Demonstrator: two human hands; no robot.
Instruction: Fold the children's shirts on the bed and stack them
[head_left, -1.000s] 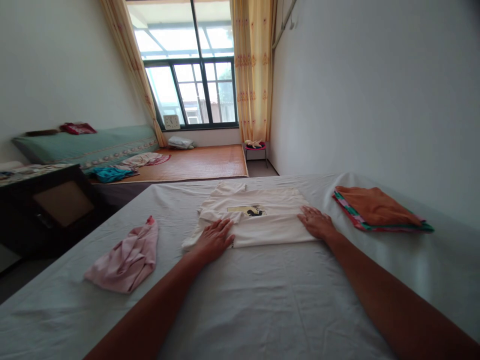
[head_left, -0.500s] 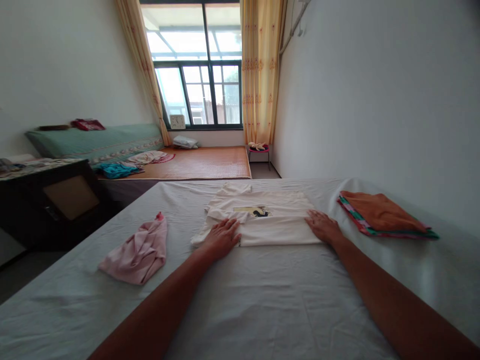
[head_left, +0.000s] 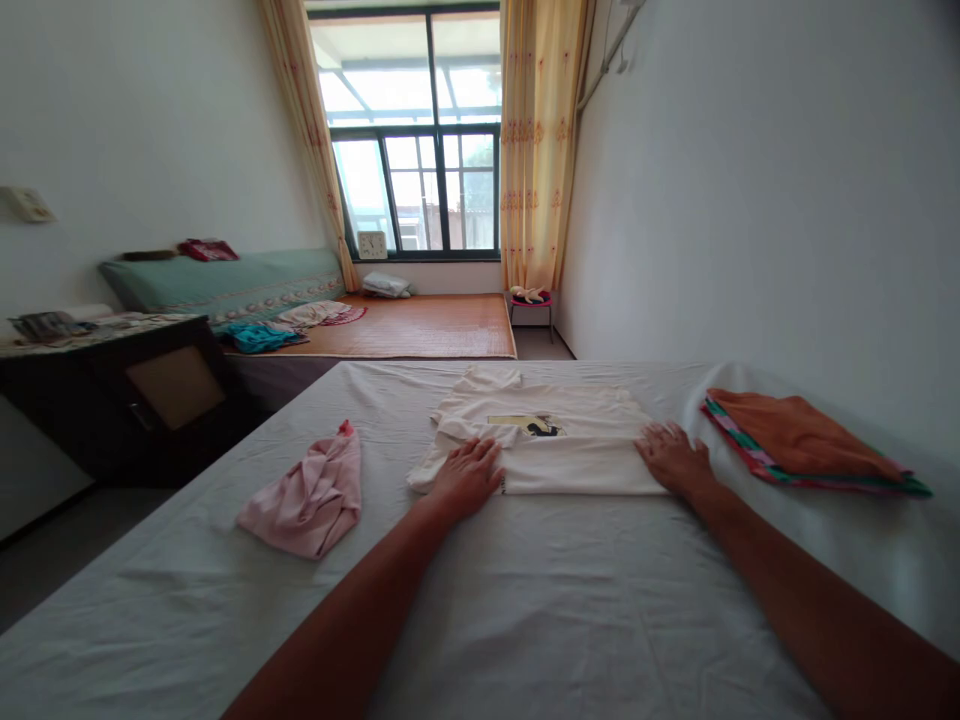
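Observation:
A white T-shirt point(head_left: 577, 465) with a yellow and black print lies flat before me, its near side folded over lengthwise towards the print. My left hand point(head_left: 471, 478) rests flat on the folded part near the sleeve end, fingers stretched out. At the hem end my right hand point(head_left: 675, 460) lies on the cloth with its fingers spread. Neither hand grips the fabric. Left of the shirt is a crumpled pink garment point(head_left: 311, 495). Beyond my right hand sits a folded stack of clothes point(head_left: 802, 435), orange on top with green and pink edges below.
All this lies on a white-sheeted bed point(head_left: 555, 600). A wall point(head_left: 750, 200) runs along the right. Farther off are a second bed with a brown mat point(head_left: 442, 320), a dark cabinet point(head_left: 97, 400), a stool point(head_left: 531, 300) and a window with curtains point(head_left: 536, 150).
My view has turned slightly left, so everything sits farther right in the picture. The fingers of my right hand are spread a little wider; both hands stay on the shirt.

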